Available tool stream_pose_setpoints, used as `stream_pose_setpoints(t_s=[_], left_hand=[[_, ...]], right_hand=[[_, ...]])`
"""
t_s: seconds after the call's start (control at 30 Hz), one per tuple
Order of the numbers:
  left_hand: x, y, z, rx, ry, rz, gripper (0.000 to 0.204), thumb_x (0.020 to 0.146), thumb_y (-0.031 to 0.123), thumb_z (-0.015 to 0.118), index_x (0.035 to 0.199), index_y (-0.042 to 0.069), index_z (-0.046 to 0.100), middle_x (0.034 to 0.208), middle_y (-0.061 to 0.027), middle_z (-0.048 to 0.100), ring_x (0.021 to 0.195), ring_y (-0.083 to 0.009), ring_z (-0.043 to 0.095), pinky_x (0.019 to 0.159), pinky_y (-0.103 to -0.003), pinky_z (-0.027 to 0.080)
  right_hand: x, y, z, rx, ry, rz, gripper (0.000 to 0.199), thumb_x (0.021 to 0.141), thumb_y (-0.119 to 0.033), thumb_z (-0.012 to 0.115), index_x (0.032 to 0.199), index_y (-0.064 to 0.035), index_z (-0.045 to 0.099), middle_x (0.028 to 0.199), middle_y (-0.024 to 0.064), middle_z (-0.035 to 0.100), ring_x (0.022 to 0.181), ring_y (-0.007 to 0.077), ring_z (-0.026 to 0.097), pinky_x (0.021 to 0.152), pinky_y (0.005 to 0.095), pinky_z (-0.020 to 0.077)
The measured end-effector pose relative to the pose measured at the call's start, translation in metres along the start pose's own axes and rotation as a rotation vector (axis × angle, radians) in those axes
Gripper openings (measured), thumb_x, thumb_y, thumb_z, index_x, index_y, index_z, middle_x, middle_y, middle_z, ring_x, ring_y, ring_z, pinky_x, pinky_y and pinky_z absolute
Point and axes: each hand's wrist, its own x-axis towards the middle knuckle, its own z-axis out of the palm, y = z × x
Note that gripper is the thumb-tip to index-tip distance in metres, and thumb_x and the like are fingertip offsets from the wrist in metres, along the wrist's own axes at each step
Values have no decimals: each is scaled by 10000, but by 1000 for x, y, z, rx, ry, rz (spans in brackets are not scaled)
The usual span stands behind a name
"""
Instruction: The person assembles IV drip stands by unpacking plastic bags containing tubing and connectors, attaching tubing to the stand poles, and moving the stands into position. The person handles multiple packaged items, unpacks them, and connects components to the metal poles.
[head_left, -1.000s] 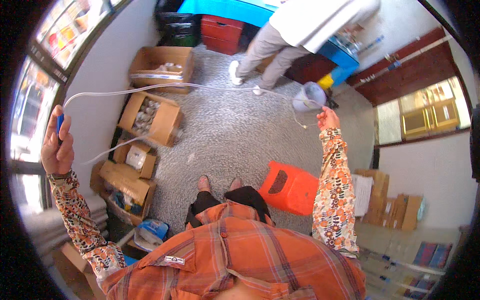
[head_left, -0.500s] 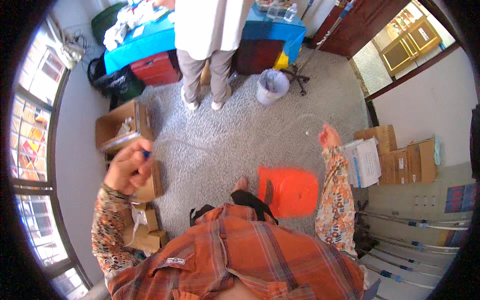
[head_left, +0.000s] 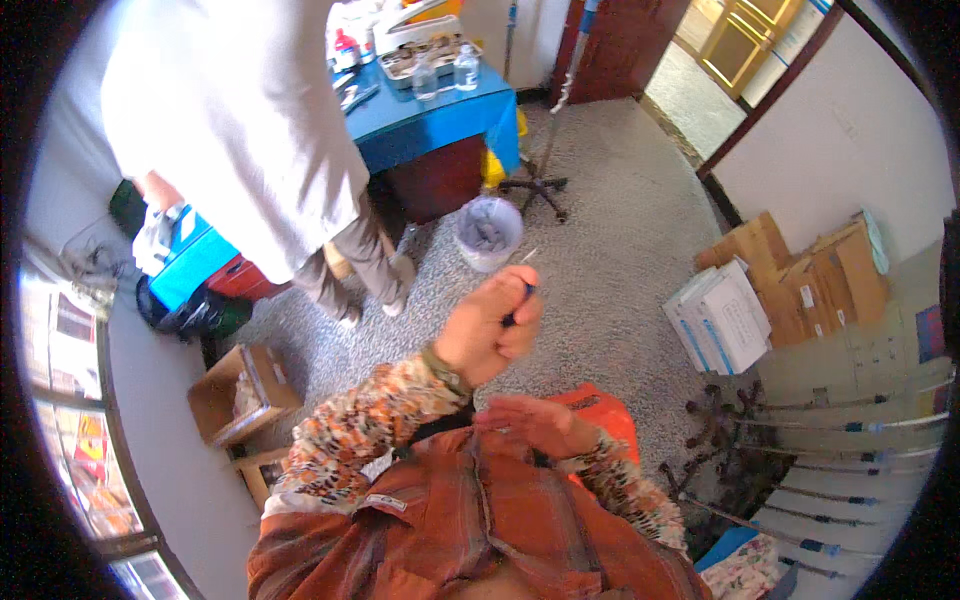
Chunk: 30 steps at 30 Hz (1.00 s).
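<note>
The left hand [head_left: 487, 330] is raised before the chest, pinching a small dark blue clip-like piece [head_left: 518, 305] on a thin clear tube between thumb and fingers, up where it's easy to see. The right hand [head_left: 535, 422] is loosely curled low against the orange plaid shirt [head_left: 470, 520]; whether it grips the tube, I cannot tell.

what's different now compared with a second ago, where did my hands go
Both arms came in from wide apart: the left hand, still pinching the small blue piece, now sits raised in front; the right hand dropped to the chest. The orange stool stayed put.
</note>
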Motion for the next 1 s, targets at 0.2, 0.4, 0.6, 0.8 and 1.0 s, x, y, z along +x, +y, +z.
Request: stream_pose_setpoints(t_s=[0.2, 0.4, 0.6, 0.8, 1.0], left_hand=[[107, 17, -4, -20, 52, -170, 82, 879, 254, 382, 871, 183, 423, 576, 43, 321, 415, -49, 226, 344, -191, 162], [223, 40, -25, 76, 152, -317, 69, 872, 235, 371, 852, 182, 409, 570, 53, 328, 403, -50, 230, 338, -201, 156], [335, 12, -43, 19, 185, -280, 66, 866, 205, 374, 870, 140, 387, 637, 4, 388, 451, -83, 297, 373, -228, 241], [440, -46, -36, 32, 316, -202, 61, 861, 166, 380, 907, 125, 379, 710, -20, 418, 573, -125, 398, 501, -269, 355], [523, -49, -46, 63, 394, -217, 112, 839, 113, 421, 937, 165, 401, 769, -38, 477, 602, -140, 442, 544, -286, 387]], right_hand=[[-4, -73, -105, 878, 408, -933, 535, 765, -406, 500, 1163, -57, 420, 938, 108, 556, 883, 246, 520, 762, 365, 416], [-165, -156, -181, 733, 1150, -1126, 237, 815, -275, 506, 838, -43, 553, 486, -37, 388, 407, 77, 380, 431, 218, 367], [-276, -174, -273, 280, 1546, -371, 274, 862, -336, 435, 783, -79, 492, 513, -24, 294, 428, 109, 271, 392, 269, 244], [-254, -224, -336, 325, 1104, 369, 177, 875, -208, 392, 893, -68, 499, 659, -19, 420, 532, 112, 327, 468, 299, 305], [-285, -355, -411, 93, 1660, -415, 254, 811, -192, 508, 1030, -64, 499, 753, -6, 527, 450, 44, 398, 339, 173, 324]])
